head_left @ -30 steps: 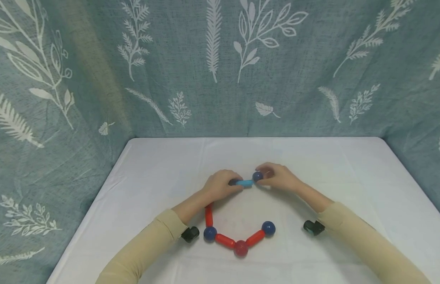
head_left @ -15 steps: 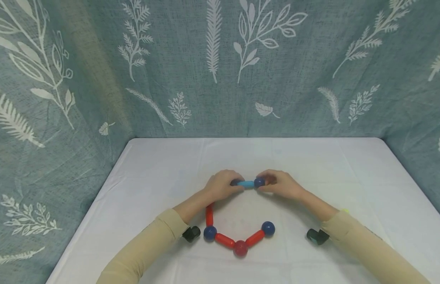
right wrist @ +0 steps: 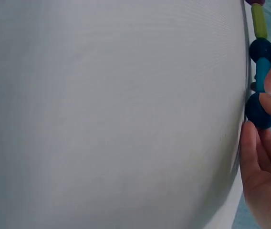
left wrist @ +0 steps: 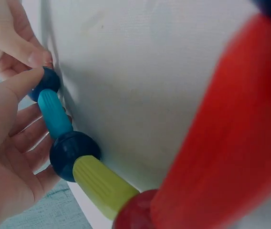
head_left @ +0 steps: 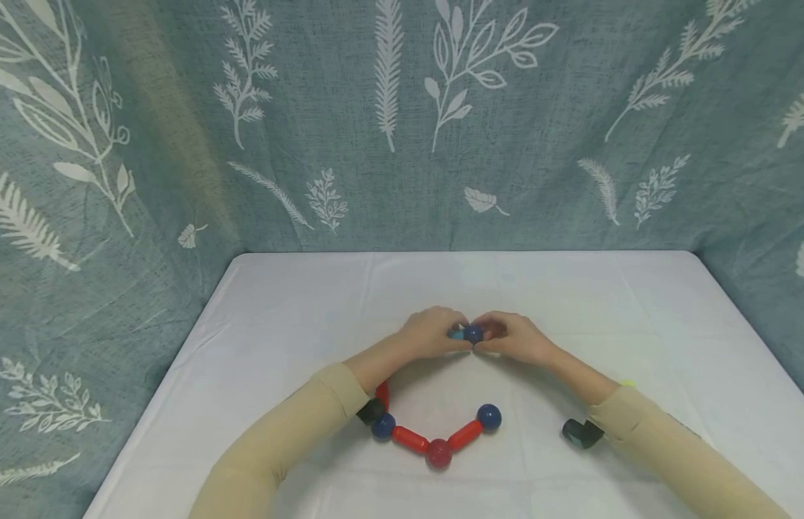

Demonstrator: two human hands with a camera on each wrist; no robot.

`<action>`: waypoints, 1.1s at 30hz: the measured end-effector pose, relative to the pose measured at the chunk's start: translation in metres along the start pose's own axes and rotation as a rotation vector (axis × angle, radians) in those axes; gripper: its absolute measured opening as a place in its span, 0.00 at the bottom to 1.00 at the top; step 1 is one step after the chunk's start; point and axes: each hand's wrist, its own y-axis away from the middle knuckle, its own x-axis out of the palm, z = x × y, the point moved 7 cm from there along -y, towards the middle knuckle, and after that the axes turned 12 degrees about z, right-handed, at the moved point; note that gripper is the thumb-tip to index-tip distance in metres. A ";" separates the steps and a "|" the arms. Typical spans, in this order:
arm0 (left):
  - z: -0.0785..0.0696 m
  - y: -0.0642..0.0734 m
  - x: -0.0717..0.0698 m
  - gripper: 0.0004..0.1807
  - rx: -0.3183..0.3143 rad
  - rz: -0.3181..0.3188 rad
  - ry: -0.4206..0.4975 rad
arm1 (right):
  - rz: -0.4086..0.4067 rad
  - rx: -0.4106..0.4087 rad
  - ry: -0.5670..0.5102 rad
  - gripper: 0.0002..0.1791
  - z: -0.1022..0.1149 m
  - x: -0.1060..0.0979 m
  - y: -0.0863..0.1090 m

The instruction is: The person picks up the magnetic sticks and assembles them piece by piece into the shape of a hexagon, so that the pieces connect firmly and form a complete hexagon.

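Note:
Toy balls and rods are joined in a chain on the white table. My right hand [head_left: 515, 337] pinches the dark blue ball [right wrist: 258, 112] at the chain's far end between thumb and fingers. From the other side, my left hand [head_left: 435, 333] has its thumb on that same ball, its fingers curled behind the light blue rod [left wrist: 54, 114]. That rod runs from the ball to a second dark blue ball [left wrist: 73, 152]. Beyond it come a yellow-green rod [left wrist: 102, 186] and a dark red ball [left wrist: 138, 214], mostly hidden from the head view by my left hand and arm.
Nearer me lie a blue ball [head_left: 383, 426], a red rod [head_left: 411, 440], a red ball [head_left: 439, 453], another red rod [head_left: 465, 435] and a blue ball [head_left: 489, 417] at the open end. Something yellow-green [head_left: 627, 383] shows behind my right sleeve. A patterned curtain [head_left: 402, 130] hangs behind the table [head_left: 298, 310].
My right hand brought its blue ball down onto the light blue rod's end. My left hand then slid right along the rod to that ball.

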 end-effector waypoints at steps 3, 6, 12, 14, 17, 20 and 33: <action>-0.001 -0.003 0.003 0.22 -0.008 0.006 0.009 | 0.000 0.019 0.028 0.23 -0.001 -0.005 0.009; -0.001 -0.004 0.004 0.22 -0.009 0.008 0.012 | 0.000 0.009 0.085 0.20 -0.003 -0.017 0.026; -0.002 -0.005 0.004 0.22 -0.007 0.014 0.000 | 0.072 -0.060 0.209 0.17 -0.011 -0.049 0.079; -0.002 -0.004 0.004 0.22 -0.006 0.016 0.006 | 0.122 -0.041 0.236 0.18 -0.018 -0.056 0.099; -0.002 -0.004 0.003 0.22 -0.002 0.022 0.009 | 0.188 0.012 0.275 0.20 -0.030 -0.062 0.127; -0.003 -0.004 0.003 0.22 0.003 0.024 0.000 | 0.234 0.060 0.286 0.20 -0.041 -0.062 0.147; -0.003 -0.005 0.000 0.22 0.003 0.020 -0.022 | 0.069 0.018 0.253 0.11 -0.030 -0.043 0.111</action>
